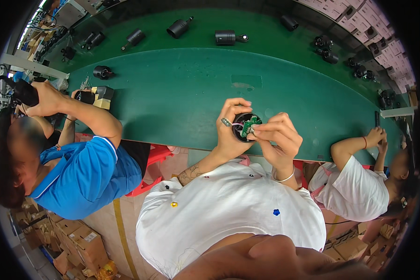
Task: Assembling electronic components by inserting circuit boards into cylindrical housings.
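Observation:
My left hand (229, 136) is wrapped round a black cylindrical housing (237, 132), its mouth facing up above the near part of the bench. A green circuit board (248, 126) sits in the mouth, partly hidden by fingers. Beside the rim, next to my left fingers, a small round part (226, 122) hangs on thin light-coloured wires. My right hand (281, 139) comes in from the right, thumb and forefinger pinched at the board's right edge. Whether a smaller piece lies between those fingertips is too small to tell.
The green bench (172, 102) spans the view. Beyond it, on a darker green strip, lie several black cylindrical units (225, 37). On the left a co-worker in a blue shirt (86, 175) handles black parts; on the right sits another in white (354, 191). Cardboard boxes (81, 245) stand on the floor.

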Demonstrator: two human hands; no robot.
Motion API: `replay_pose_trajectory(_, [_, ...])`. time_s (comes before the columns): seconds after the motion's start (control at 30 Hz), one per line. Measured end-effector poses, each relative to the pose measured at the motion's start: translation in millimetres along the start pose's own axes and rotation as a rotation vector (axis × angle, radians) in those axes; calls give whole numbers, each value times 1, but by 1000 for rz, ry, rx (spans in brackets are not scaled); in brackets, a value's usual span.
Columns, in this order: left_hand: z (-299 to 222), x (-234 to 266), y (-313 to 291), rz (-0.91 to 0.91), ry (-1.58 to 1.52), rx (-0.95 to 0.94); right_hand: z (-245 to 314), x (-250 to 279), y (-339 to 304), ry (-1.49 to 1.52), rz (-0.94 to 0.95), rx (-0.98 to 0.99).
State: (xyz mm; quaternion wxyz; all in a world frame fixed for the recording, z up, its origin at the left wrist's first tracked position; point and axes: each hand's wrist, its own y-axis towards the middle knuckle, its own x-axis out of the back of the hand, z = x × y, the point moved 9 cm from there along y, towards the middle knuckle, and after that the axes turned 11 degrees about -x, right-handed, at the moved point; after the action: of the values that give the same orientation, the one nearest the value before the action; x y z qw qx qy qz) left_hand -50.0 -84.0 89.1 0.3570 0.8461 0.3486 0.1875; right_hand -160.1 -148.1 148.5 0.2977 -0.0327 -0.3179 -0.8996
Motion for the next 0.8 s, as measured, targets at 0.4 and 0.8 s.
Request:
replay_pose_trajectory(0.4, [-21, 9, 3, -90, 139, -201, 6, -16, 1, -105, 140, -40])
replay_pose_trajectory(0.8, [-10, 8, -3, -7, 253, -14, -26, -22, 4, -89, 213, -299])
